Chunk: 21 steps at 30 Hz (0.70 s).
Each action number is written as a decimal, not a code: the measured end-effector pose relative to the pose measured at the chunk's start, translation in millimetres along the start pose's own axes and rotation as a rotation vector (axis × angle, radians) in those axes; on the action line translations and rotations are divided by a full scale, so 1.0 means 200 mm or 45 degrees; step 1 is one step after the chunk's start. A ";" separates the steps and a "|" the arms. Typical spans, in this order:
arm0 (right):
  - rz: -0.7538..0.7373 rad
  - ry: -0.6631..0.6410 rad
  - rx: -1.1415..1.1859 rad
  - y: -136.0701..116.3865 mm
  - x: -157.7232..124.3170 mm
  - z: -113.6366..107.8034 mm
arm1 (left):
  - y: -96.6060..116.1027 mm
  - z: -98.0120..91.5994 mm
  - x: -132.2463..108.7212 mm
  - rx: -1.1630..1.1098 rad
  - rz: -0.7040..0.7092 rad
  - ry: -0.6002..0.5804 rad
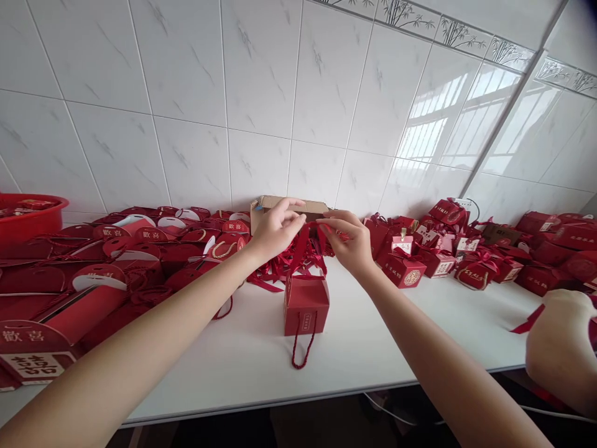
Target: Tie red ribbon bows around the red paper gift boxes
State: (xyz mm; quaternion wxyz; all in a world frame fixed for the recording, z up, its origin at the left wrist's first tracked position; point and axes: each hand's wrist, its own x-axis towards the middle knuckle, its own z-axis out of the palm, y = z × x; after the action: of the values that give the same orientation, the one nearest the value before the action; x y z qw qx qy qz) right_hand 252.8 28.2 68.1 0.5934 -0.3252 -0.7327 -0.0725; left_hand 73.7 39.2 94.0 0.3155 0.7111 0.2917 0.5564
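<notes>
My left hand (276,229) and my right hand (349,241) are raised over the white table (354,348), each pinching an end of a red ribbon (311,241) stretched between them. Below the hands stands a small red gift box (306,305) with a red cord handle hanging over its front. Loose red ribbons (275,272) lie in a heap behind the box, in front of an open brown cardboard carton (270,204).
Flat and folded red boxes (116,267) pile up on the left, with a red basin (28,218) at the far left. Finished ribbon-tied red boxes (443,261) crowd the right. Another person's hand (562,348) is at the right edge. A tiled wall (280,93) backs the table.
</notes>
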 end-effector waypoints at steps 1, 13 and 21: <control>0.104 0.059 0.101 0.00 -0.01 0.00 | 0.00 -0.01 -0.01 0.227 0.143 0.040; 1.009 -0.004 -0.236 0.31 -0.54 -0.29 | -0.27 -0.34 -0.26 1.262 -0.011 -0.282; 1.150 -0.300 -0.439 0.45 -0.79 -0.36 | -0.42 -0.30 -0.45 1.353 -0.116 -0.381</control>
State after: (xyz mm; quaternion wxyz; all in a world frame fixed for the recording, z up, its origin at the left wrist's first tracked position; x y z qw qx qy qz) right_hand 376.3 -0.5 -81.7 0.4164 -0.7095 -0.5580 0.1091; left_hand -9.4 30.5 -13.9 -0.0250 0.8305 0.5148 0.2112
